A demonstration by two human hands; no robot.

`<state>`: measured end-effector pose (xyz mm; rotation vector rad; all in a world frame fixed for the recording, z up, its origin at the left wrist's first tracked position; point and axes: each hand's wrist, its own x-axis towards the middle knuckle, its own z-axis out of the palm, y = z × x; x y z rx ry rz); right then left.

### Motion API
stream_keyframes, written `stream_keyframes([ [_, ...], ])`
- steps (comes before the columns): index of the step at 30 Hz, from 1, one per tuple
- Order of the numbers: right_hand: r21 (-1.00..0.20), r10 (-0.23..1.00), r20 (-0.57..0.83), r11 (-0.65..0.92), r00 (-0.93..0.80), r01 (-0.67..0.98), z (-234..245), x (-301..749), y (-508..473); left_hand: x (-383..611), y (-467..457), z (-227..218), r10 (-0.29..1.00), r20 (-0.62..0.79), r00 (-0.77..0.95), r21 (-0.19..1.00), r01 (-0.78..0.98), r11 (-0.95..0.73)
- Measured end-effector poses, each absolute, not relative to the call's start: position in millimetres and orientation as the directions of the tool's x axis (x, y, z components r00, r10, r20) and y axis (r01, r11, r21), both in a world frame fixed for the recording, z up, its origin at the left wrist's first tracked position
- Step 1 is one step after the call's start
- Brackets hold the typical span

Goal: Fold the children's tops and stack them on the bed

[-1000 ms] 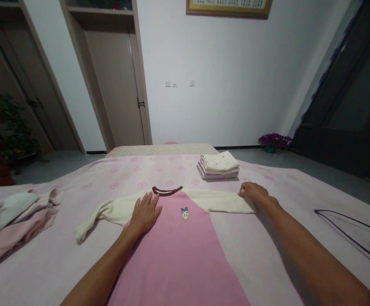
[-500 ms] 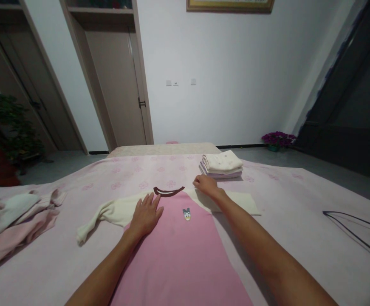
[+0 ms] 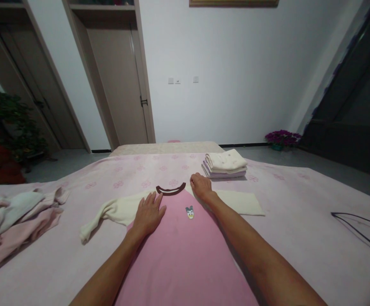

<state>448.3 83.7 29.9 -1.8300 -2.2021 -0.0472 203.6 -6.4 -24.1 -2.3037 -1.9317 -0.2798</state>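
A pink long-sleeved shirt [image 3: 178,250] is spread front up, with cream sleeves, a brown neckband and a small duck-face patch on the chest. Its left-hand sleeve is crumpled and bent; the right-hand sleeve lies straighter, partly under my right forearm. My left hand [image 3: 149,214] rests flat on the shirt at the left shoulder, fingers spread beside the neckband. At the other shoulder, close to the neckband's right end, my right hand [image 3: 200,187] is closed with its fingers curled on the fabric. Its fingertips are partly hidden.
The shirt lies on a pink flowered bedcover [image 3: 299,238]. A stack of folded clothes [image 3: 225,163] sits beyond my right hand. Crumpled pink and white clothes [image 3: 22,225] lie at the left. A black wire hanger [image 3: 357,229] is at the right edge.
My right hand has shifted slightly left along the shoulder, closer to the neckband. My left hand stays flat on the shirt. The view has moved slightly.
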Motion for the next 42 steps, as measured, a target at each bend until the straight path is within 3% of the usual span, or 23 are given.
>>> stream_keyframes([
  [5, -0.184, 0.944, 0.264, 0.25, -0.197, 0.951, 8.1, 440.5, 52.9, 204.4, -6.3, -24.6, 0.961, 0.218, 0.17, 0.006, 0.984, -0.176],
  [8, -0.229, 0.955, 0.168, 0.279, -0.244, 0.933, -8.0, 449.4, 34.5, 204.1, -5.8, -26.1, 0.962, 0.217, 0.166, 0.003, 0.985, -0.171],
  [11, -0.251, 0.98, 0.046, 0.2, -0.195, 0.947, -14.8, 474.0, 25.5, 203.3, -5.1, -27.6, 0.964, 0.209, 0.163, 0.005, 0.986, -0.168],
  [20, -0.11, 0.999, -0.002, 0.046, -0.046, 0.993, -18.9, 586.1, 18.5, 200.9, -4.3, -30.7, 0.962, 0.216, 0.165, 0.021, 0.985, -0.174],
  [24, -0.06, 0.997, 0.061, -0.046, 0.05, 0.997, -24.1, 629.0, 17.5, 201.0, -5.6, -30.6, 0.959, 0.229, 0.167, 0.021, 0.984, -0.177],
  [30, -0.091, 0.932, 0.247, -0.248, 0.263, 0.964, -15.0, 653.7, 17.4, 201.3, -6.6, -28.3, 0.963, 0.215, 0.165, 0.019, 0.985, -0.173],
  [35, 0.045, 0.933, 0.316, -0.197, 0.172, 0.979, -5.1, 663.3, 20.8, 201.6, -6.9, -27.6, 0.96, 0.223, 0.172, -0.004, 0.985, -0.175],
  [39, 0.073, 0.935, 0.284, -0.241, 0.212, 0.968, 2.1, 671.3, 26.0, 201.8, -6.7, -28.1, 0.959, 0.223, 0.176, -0.011, 0.984, -0.178],
  [42, 0.077, 0.914, 0.365, -0.217, 0.175, 0.973, 1.1, 657.1, 26.3, 201.9, -6.6, -28.4, 0.957, 0.231, 0.174, -0.003, 0.984, -0.179],
])
